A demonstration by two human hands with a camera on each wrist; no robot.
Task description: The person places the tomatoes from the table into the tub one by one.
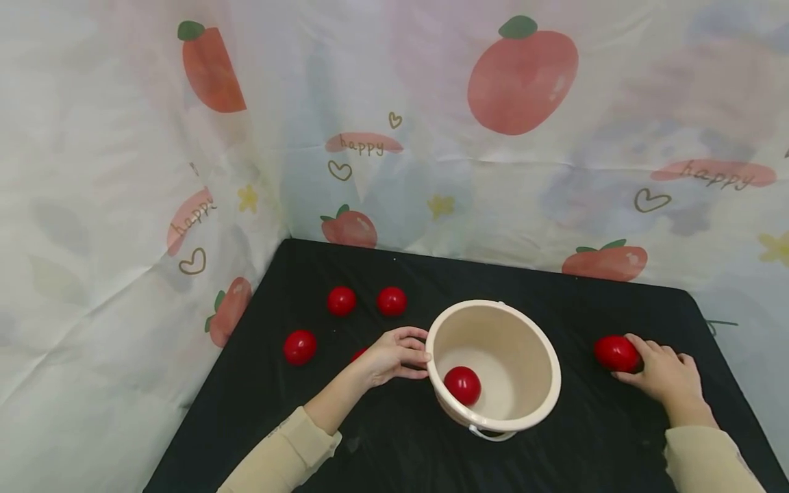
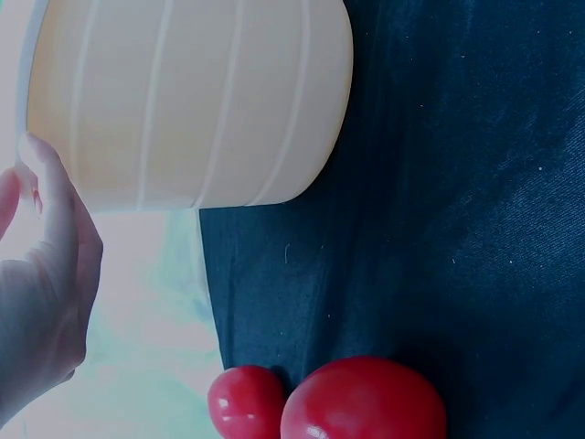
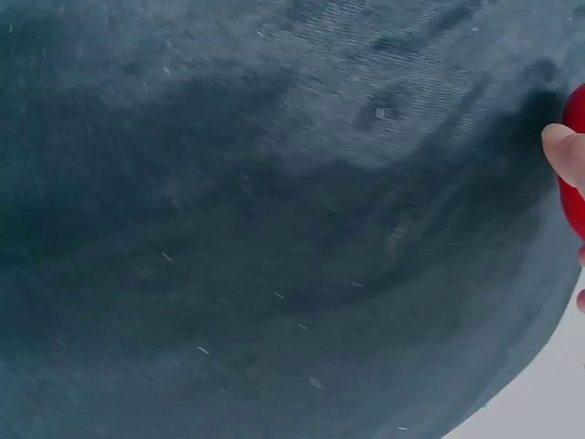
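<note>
A cream bucket (image 1: 536, 370) with a thin wire-like handle stands on the black tabletop, one red ball (image 1: 462, 385) lying inside it. My left hand (image 1: 394, 357) pinches the bucket's left rim; the left wrist view has its fingers against the ribbed outer wall (image 2: 192, 101). Over at the right side, my right hand (image 1: 668, 373) grips another red ball (image 1: 615, 353), with the thumb on the near side and fingers on the far side. Only a sliver of that ball (image 3: 574, 201) and the thumb show at the edge of the right wrist view.
Left of the bucket, several red balls lie on the table: one at the left (image 1: 300, 347), two farther back (image 1: 341, 301), and one (image 1: 359, 353) mostly hidden behind my left hand. Fruit-patterned cloth (image 1: 401, 192) hangs along the table's back and left edges.
</note>
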